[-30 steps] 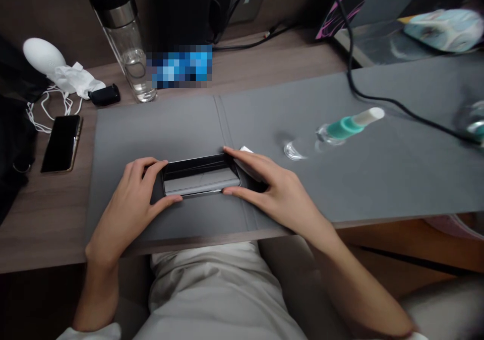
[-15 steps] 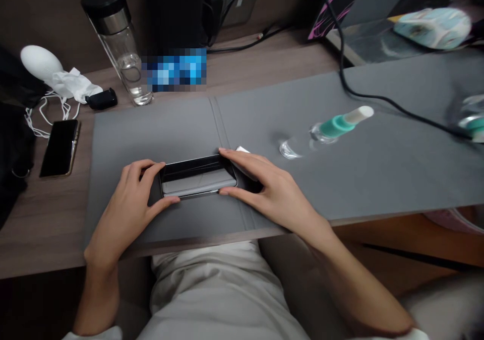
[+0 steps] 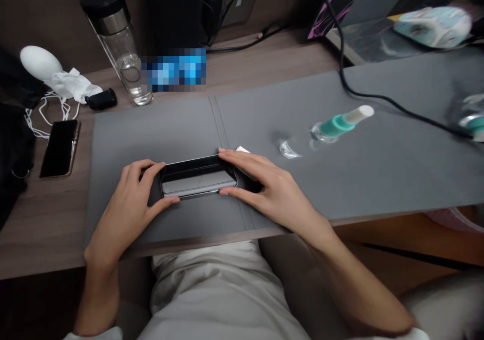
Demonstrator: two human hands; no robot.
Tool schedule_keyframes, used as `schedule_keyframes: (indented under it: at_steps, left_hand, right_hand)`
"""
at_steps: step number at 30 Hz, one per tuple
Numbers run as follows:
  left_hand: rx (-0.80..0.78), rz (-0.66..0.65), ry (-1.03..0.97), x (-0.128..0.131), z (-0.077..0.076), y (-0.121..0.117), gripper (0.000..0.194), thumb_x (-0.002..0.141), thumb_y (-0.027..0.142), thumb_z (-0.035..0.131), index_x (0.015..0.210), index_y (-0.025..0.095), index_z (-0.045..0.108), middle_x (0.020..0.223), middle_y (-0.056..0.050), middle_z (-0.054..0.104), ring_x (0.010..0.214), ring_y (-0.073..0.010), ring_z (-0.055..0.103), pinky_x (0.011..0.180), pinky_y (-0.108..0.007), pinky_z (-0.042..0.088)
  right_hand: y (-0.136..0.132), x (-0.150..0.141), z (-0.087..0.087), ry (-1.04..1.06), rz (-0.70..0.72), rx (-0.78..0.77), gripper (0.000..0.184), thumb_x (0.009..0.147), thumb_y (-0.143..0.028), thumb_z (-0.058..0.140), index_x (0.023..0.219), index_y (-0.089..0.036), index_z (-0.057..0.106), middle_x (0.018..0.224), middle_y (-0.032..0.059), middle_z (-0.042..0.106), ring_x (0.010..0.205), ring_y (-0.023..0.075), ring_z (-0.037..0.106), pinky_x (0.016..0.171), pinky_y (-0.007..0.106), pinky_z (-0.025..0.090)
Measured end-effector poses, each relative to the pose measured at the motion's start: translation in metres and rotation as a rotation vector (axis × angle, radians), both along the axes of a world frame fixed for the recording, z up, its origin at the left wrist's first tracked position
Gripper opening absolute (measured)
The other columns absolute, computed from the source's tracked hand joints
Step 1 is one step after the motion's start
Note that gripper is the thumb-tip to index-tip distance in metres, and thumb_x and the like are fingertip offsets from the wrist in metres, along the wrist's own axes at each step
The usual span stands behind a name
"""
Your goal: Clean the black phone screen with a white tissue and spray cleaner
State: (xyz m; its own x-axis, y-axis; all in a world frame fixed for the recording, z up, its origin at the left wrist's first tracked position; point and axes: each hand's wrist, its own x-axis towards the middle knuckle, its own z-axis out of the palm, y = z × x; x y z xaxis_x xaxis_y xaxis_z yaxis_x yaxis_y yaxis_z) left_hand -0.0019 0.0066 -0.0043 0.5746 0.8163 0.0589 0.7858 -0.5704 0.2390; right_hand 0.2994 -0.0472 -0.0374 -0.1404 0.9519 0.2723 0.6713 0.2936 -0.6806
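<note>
A black phone (image 3: 198, 178) lies flat and sideways on the grey desk mat (image 3: 159, 128), near its front edge. My left hand (image 3: 130, 204) grips the phone's left end between thumb and fingers. My right hand (image 3: 264, 189) pinches the right end, with the index finger along the far edge and the thumb on the near edge. A small white scrap (image 3: 242, 149) pokes out from behind my right fingers. Just right of that hand a clear spray bottle (image 3: 325, 131) with a teal collar and white cap lies on its side.
A second dark phone (image 3: 59, 147) lies on the wooden desk at the left, near white earphone cable (image 3: 45, 113), crumpled tissue (image 3: 73, 84) and a small black case (image 3: 101, 98). A glass water bottle (image 3: 119, 43) stands behind. A black cable (image 3: 378, 97) crosses the mat at the right.
The view shifted slightly between the earliest frame and now. Both hands keep the same grip on the phone, which has not visibly moved on the mat.
</note>
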Motion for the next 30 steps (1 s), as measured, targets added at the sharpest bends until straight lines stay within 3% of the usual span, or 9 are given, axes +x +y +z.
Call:
schedule_keyframes:
  at_steps: [4, 12, 25, 30]
  left_hand:
    - [-0.001, -0.003, -0.007, -0.0004, -0.0005, 0.0003, 0.064, 0.102, 0.061, 0.062, 0.152, 0.024, 0.046, 0.141, -0.013, 0.054, 0.135, -0.0338, 0.051, 0.114, -0.053, 0.049]
    - [-0.030, 0.007, -0.059, 0.0019, 0.0017, -0.0019, 0.063, 0.102, 0.060, 0.064, 0.153, 0.027, 0.049, 0.142, -0.012, 0.055, 0.135, -0.0338, 0.052, 0.116, -0.053, 0.048]
    - [-0.020, 0.007, -0.051, 0.0010, 0.0000, -0.0040, 0.065, 0.102, 0.062, 0.061, 0.152, 0.023, 0.049, 0.142, -0.013, 0.055, 0.134, -0.0319, 0.053, 0.115, -0.050, 0.049]
    - [-0.034, 0.012, -0.060, 0.0018, 0.0008, -0.0063, 0.063, 0.102, 0.061, 0.061, 0.153, 0.026, 0.048, 0.143, -0.012, 0.054, 0.134, -0.0309, 0.054, 0.116, -0.050, 0.048]
  right_hand:
    - [0.0006, -0.0001, 0.0007, 0.009, 0.001, -0.021, 0.058, 0.099, -0.049, 0.072, 0.154, -0.036, 0.058, 0.154, 0.0014, 0.065, 0.146, 0.0299, 0.059, 0.126, 0.056, 0.045]
    - [-0.0006, 0.0013, -0.0004, -0.024, 0.000, -0.011, 0.057, 0.100, -0.049, 0.071, 0.154, -0.036, 0.059, 0.155, 0.0013, 0.065, 0.147, 0.0291, 0.058, 0.125, 0.054, 0.047]
    - [0.0005, 0.0051, -0.0029, -0.194, 0.083, 0.133, 0.054, 0.104, -0.043, 0.066, 0.155, -0.032, 0.057, 0.158, 0.0056, 0.061, 0.144, 0.0300, 0.061, 0.123, 0.056, 0.050]
    - [0.0009, 0.0032, -0.0041, -0.234, 0.088, 0.210, 0.058, 0.101, -0.040, 0.071, 0.156, -0.029, 0.056, 0.156, 0.0088, 0.063, 0.139, 0.0313, 0.065, 0.119, 0.054, 0.053]
